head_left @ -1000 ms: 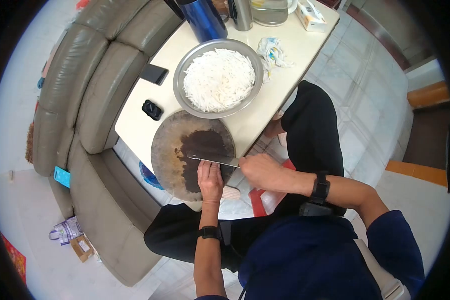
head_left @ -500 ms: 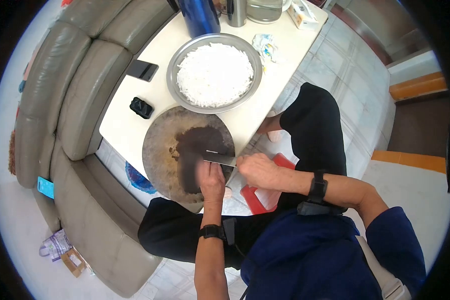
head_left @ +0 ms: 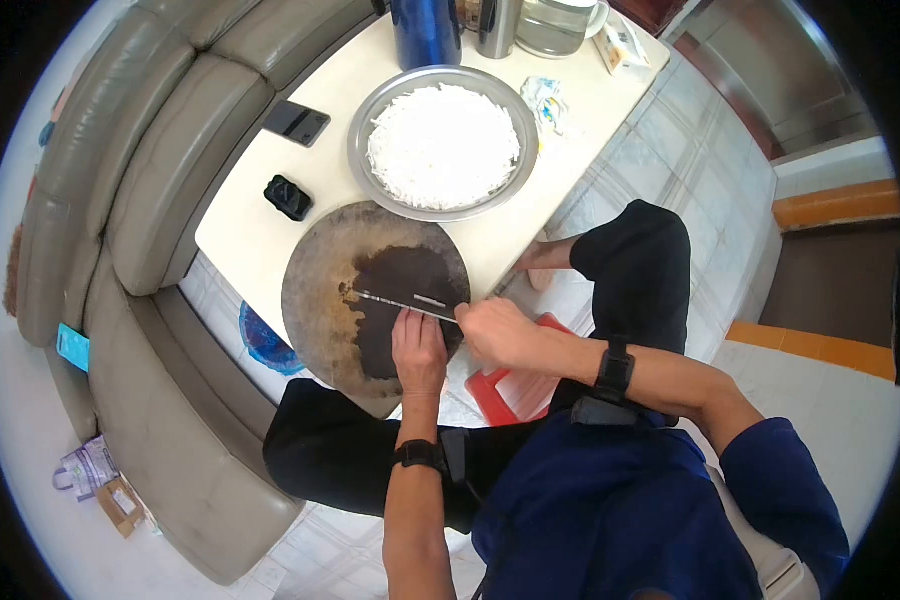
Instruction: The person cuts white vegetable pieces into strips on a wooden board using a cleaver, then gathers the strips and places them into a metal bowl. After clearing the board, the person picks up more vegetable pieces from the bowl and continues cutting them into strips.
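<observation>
My right hand (head_left: 495, 332) is closed around the handle of a knife (head_left: 407, 307). Its blade shows nearly edge-on, reaching leftward across a round chopping board (head_left: 320, 290) with a dark wet patch. Beside the blade, my left hand (head_left: 420, 352) presses its bunched fingertips down on the board; whatever lies under them is hidden. A small white strip (head_left: 430, 301) rests on the far side of the blade. Behind the board stands a round metal basin (head_left: 358, 150) heaped with white shreds (head_left: 444, 146).
On the cream table (head_left: 240, 215) are a black phone (head_left: 297, 123), a small black case (head_left: 288, 198), a blue flask (head_left: 426, 35), a glass pitcher (head_left: 553, 28) and a crumpled wrapper (head_left: 544, 104). A grey sofa (head_left: 185, 400) lies left. A red stool (head_left: 492, 397) is below the table edge.
The knife blade has turned from showing its flat side to nearly edge-on. My left hand, blurred before, is now sharp against the blade. The whole view has shifted slightly.
</observation>
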Demonstrator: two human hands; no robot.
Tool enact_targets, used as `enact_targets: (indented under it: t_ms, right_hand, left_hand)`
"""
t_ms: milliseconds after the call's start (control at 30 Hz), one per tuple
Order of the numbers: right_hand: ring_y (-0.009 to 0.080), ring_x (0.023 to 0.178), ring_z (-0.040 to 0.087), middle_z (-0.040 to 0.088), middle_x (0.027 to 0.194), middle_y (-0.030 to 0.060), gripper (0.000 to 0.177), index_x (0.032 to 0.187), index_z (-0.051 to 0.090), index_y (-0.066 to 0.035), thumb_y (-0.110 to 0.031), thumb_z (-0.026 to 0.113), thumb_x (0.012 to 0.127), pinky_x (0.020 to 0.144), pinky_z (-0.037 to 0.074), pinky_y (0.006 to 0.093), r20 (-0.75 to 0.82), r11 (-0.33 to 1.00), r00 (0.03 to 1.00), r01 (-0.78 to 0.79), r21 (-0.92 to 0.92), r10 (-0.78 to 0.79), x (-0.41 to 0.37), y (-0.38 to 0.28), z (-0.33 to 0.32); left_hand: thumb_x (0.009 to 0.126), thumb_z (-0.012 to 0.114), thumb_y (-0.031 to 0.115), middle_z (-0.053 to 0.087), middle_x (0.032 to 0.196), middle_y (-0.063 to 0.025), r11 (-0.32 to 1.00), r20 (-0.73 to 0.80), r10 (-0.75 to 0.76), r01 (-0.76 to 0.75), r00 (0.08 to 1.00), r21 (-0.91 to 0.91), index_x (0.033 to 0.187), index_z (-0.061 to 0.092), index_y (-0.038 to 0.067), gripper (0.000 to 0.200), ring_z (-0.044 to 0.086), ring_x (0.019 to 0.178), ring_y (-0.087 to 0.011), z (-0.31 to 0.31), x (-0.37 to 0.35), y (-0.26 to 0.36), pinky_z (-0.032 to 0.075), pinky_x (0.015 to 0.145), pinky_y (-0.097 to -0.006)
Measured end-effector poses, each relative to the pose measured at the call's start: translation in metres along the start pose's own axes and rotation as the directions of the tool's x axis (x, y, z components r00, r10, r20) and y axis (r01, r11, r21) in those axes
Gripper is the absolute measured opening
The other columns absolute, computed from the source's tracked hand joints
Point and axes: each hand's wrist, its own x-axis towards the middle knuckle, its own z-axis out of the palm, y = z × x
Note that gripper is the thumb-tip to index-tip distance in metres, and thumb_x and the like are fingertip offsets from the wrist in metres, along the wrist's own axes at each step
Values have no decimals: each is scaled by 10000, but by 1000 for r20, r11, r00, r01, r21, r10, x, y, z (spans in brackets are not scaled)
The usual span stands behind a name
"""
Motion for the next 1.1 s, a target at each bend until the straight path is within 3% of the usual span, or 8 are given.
enact_targets:
  t_ms: [433,500,700,800,900,1100]
  right_hand:
    - [375,704,622,599,711,243,102,716,571,63,9,557,631,609,498,427,-124,996,988,93,9,-91,6,-3,10]
    - [388,632,611,584,643,237,114,751,532,69,7,533,656,560,486,442,-177,992,977,122,23,-116,6,-2,11]
    - [380,636,616,589,644,231,120,756,533,69,7,534,654,561,491,437,-82,997,994,67,-50,-71,-9,-4,8]
    - [370,719,627,610,730,238,128,754,578,66,-2,547,650,609,499,424,-124,997,989,71,-37,-75,-2,-7,16]
    - [384,658,617,597,679,243,116,749,538,69,5,537,652,573,494,440,-201,988,969,151,7,-147,8,-13,14]
    - [393,645,613,595,684,250,124,753,543,67,-8,548,654,571,491,455,-137,995,986,90,-39,-94,1,-7,19]
  left_hand:
    - [736,593,-13,575,951,-163,1000,12,-16,16,1000,11,884,604,-35,151,547,942,-362,3,-6,-3,455,814,-419]
    - [740,591,-12,578,963,-163,1000,2,-27,27,1000,-3,889,606,-36,151,548,951,-362,2,-6,-3,455,820,-419]
    - [738,590,-12,574,956,-170,1000,20,-28,28,999,-11,884,603,-39,150,547,938,-367,0,-6,-3,456,809,-421]
    - [727,593,-11,571,946,-170,1000,6,-19,19,1000,-8,874,605,-32,149,547,924,-369,3,-6,-4,457,794,-425]
    - [720,595,-1,567,936,-167,1000,-3,-14,14,1000,-11,857,604,-24,139,544,921,-365,2,-7,-4,450,795,-427]
    - [718,596,17,565,929,-160,999,-31,-23,24,999,26,830,595,-20,118,538,937,-358,3,-7,-4,440,805,-421]
